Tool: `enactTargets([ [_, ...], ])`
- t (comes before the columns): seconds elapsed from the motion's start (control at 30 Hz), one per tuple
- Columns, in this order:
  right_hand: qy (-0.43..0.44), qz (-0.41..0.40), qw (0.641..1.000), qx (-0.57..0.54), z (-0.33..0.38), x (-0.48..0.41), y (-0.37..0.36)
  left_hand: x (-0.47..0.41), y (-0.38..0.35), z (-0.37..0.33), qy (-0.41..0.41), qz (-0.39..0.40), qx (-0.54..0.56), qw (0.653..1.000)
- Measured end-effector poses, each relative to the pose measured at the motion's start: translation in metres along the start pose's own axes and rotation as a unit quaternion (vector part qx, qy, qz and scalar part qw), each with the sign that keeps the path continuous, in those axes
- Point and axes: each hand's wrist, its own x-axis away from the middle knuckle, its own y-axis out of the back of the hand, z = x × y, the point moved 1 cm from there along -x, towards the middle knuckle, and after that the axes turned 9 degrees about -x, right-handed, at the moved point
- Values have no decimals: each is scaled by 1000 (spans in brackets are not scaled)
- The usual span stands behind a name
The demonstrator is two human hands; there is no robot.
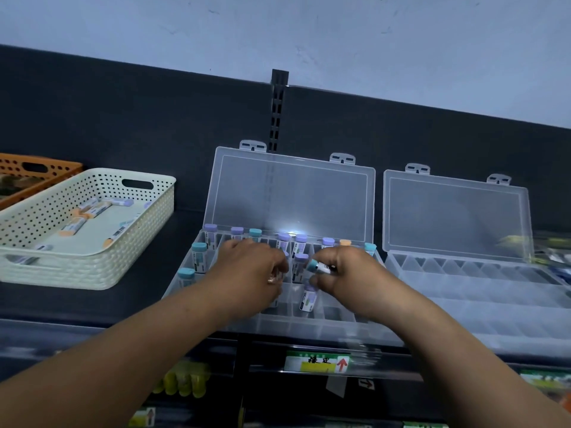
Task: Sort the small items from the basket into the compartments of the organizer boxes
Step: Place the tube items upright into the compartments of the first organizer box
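A clear organizer box (278, 330) lies open on the dark shelf, with several small capped tubes standing in its compartments. My right hand (343, 273) hovers over its middle and pinches a teal-capped tube (316, 267) that lies sideways. My left hand (250, 267) is just left of it, fingers curled down into the box; whether it holds anything is hidden. A purple-capped tube (308, 298) stands below the hands. The cream perforated basket (92, 273) at left holds several more tubes with orange and purple caps.
A second clear organizer box (482, 291) lies open at the right, its compartments bare. An orange perforated basket (37, 171) sits behind the cream one. A black slotted upright (279, 109) rises behind the boxes. Shelf labels and goods show below the front edge.
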Motion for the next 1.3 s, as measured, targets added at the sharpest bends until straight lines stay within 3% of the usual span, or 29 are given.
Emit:
enactTargets([
  [0.1, 20, -21, 999, -46, 2, 4, 9, 2, 11, -5, 9, -26, 42, 999],
  [0.27, 14, 5, 986, -168, 13, 16, 21, 6, 40, -30, -13, -40, 285, 958],
  [0.43, 9, 37, 968, -248, 18, 26, 28, 3, 43, -40, 6, -23, 331, 943],
  [0.57, 16, 33, 960, -279, 17, 32, 35, 2, 43, -42, 62, -22, 425, 903],
  [0.67, -12, 19, 911, -411, 13, 35, 34, 2, 42, -48, 89, 11, 482, 872],
  [0.77, -34, 23, 868, -495, 10, 38, 31, 2, 43, -54, 100, 21, 494, 864],
  [0.83, -26, 15, 879, -476, 7, 40, 30, 1, 42, -57, 110, 14, 514, 851],
  [0.97, 12, -38, 944, -328, 4, 42, 36, -2, 41, -58, 121, -7, 537, 835],
  [1.17, 82, -79, 965, -235, 7, 41, 48, -2, 36, -64, 63, -9, 471, 880],
  [1.3, 69, -86, 986, -129, 0, 38, 52, -1, 32, -57, 49, -28, 317, 947],
])
